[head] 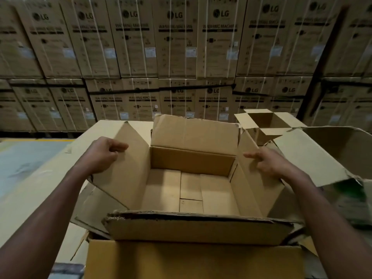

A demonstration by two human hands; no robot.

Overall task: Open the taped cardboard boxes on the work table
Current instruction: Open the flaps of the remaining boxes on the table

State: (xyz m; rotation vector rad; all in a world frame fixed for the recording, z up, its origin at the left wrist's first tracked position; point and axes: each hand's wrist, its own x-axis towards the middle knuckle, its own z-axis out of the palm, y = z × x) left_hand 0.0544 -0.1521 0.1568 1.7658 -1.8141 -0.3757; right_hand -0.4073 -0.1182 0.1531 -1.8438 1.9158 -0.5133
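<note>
A brown cardboard box [191, 158] stands open in front of me, all four flaps spread, and its inside shows only the bare cardboard bottom. My left hand [104, 156] grips the outer edge of the box's left flap [128, 174], fingers curled over it. My right hand [269, 163] holds the right flap [253, 184] near its top edge, with the index finger stretched toward the box's middle. The near flap [197, 230] has a ragged, torn edge and leans toward me.
A smaller open box [261, 121] sits behind to the right. A large torn box flap [318, 156] lies at the right, something green below it. Flat cardboard [40, 188] covers the left side. A wall of stacked, strapped washing machine cartons [181, 47] fills the background.
</note>
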